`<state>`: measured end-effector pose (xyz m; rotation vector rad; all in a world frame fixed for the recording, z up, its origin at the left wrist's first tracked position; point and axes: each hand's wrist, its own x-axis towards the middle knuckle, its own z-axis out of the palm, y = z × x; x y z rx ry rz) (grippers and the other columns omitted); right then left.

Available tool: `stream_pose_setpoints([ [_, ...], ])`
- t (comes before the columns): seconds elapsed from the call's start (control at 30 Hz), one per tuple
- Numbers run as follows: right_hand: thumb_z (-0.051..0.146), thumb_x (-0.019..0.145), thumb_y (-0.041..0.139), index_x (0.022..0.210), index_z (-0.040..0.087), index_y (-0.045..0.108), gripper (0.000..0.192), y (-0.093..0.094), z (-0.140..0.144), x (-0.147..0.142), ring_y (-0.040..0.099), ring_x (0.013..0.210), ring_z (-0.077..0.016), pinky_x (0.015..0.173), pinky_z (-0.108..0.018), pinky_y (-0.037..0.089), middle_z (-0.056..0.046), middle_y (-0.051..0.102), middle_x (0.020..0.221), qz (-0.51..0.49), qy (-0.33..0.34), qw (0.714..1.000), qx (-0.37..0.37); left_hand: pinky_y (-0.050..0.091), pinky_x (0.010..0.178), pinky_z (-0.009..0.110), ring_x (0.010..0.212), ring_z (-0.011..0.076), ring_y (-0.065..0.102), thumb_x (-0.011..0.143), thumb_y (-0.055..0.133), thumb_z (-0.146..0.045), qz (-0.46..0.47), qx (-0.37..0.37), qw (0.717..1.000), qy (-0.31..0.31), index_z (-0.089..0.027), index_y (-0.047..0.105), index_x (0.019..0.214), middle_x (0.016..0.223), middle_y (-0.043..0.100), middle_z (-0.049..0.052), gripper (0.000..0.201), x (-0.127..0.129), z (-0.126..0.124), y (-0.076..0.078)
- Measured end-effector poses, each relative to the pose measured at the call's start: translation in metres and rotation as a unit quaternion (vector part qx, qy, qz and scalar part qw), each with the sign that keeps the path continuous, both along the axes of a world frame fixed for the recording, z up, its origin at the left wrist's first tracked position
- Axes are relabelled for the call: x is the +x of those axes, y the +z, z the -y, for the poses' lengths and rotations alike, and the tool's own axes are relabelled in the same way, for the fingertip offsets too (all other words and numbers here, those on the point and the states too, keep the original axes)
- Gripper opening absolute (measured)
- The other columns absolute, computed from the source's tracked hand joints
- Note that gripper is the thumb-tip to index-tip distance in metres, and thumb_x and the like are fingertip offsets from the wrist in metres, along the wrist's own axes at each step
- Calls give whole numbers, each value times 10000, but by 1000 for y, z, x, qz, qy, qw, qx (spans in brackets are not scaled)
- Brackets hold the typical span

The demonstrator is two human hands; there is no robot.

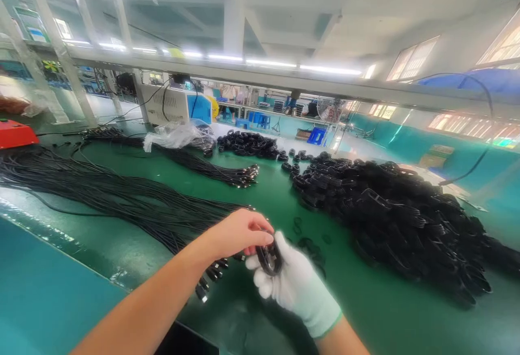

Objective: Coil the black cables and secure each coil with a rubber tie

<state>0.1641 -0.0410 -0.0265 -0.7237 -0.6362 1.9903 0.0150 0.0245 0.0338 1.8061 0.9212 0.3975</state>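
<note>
A small coiled black cable is between my two hands, low in the middle of the view. My right hand, in a white glove, grips the coil from the right with its fingers curled underneath. From the left, my bare left hand pinches the top of the same coil between thumb and fingers. Long straight black cables run beneath and left of my left arm, their metal-tipped connectors near the wrist. A few thin black rings lie just behind the gloved hand.
On the right, a large heap of coiled black cables covers the green tabletop. More coils sit farther back. Another cable bundle and a clear plastic bag lie beyond the long cables. A red device stands far left.
</note>
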Motion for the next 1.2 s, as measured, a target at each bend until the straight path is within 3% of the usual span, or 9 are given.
stream_pose_setpoints([
  [0.1, 458, 696, 702, 1151, 165, 511, 574, 1, -1, -1, 608, 767, -182, 548, -284, 536, -86, 601, 981, 144, -88, 976, 137, 434, 457, 225, 510, 132, 548, 681, 627, -422, -21, 17, 999, 43, -160, 679, 875, 653, 620, 15, 330, 8, -4, -6],
  [0.2, 260, 618, 775, 1211, 203, 443, 682, 1, 0, 2, 608, 853, -223, 623, -354, 553, -70, 576, 1002, 222, -109, 955, 165, 425, 440, 221, 483, 132, 542, 731, 562, -443, -8, 45, 995, 85, -163, 664, 824, 576, 593, 1, 312, 11, -3, -11],
  [0.33, 262, 717, 697, 1185, 172, 452, 536, 1, 4, 7, 617, 940, -261, 774, -447, 524, -92, 570, 1027, 143, -70, 976, 149, 423, 473, 208, 495, 108, 512, 782, 491, -322, 70, 41, 987, 142, -161, 608, 811, 561, 554, -24, 201, 4, 12, -17],
  [0.47, 201, 742, 681, 1118, 151, 501, 420, 4, 5, 5, 617, 932, -239, 820, -448, 494, -91, 599, 1006, 120, -29, 978, 170, 377, 460, 189, 504, 90, 466, 742, 552, -252, 140, -79, 983, 89, -149, 548, 739, 563, 507, -39, 103, -1, 27, -29],
  [0.8, 241, 691, 742, 1091, 141, 533, 462, -5, 4, 1, 603, 922, -215, 826, -429, 495, -89, 586, 1010, 104, -39, 985, 129, 372, 583, 217, 565, 86, 437, 743, 534, -207, 201, -118, 971, 55, -149, 491, 677, 606, 487, -40, 97, 1, 26, -43],
  [0.87, 221, 680, 747, 1090, 142, 534, 469, -5, 3, 2, 602, 950, -234, 844, -448, 492, -101, 576, 1064, 125, -48, 983, 123, 372, 571, 221, 568, 97, 452, 767, 505, -227, 151, -71, 983, 71, -163, 478, 657, 603, 484, -41, 130, 1, 28, -40],
  [0.97, 214, 709, 720, 1116, 149, 516, 460, -7, 3, 3, 607, 951, -237, 853, -459, 488, -102, 561, 1093, 110, -33, 987, 116, 394, 599, 239, 647, 131, 517, 797, 457, -207, 36, 97, 984, 143, -188, 538, 741, 699, 550, -17, 100, 1, 34, -37],
  [1.1, 180, 691, 723, 1141, 169, 491, 506, -9, 4, 1, 593, 972, -247, 822, -466, 499, -93, 554, 1086, 106, -24, 987, 115, 425, 703, 251, 778, 143, 552, 701, 438, -22, -24, 331, 928, 171, -217, 584, 914, 922, 576, 12, 323, 1, 36, -44],
  [1.2, 184, 666, 739, 1163, 183, 477, 563, -7, 5, -3, 596, 971, -257, 794, -454, 510, -96, 544, 1122, 103, -20, 988, 114, 442, 711, 247, 761, 138, 566, 716, 417, 9, 25, 402, 901, 160, -196, 619, 863, 839, 589, 18, 323, 3, 32, -55],
])
